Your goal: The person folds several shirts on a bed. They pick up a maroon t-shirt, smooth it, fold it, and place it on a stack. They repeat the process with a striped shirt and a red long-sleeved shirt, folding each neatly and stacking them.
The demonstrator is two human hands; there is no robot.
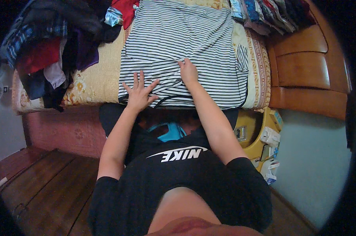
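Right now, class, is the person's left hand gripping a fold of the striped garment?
No: the left hand lies flat with fingers spread on the striped garment, pinching no cloth.

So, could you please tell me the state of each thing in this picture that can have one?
Striped shirt: spread flat on the bed, creased near its lower edge.
Left hand: open, fingers spread, palm down on the shirt's lower edge.
Right hand: fingers bent, pressing on the shirt.
Pile of dark clothes: heaped, unfolded, at the left of the bed.
Folded clothes: stacked at the far right.
Bed: covered by a yellow patterned sheet.
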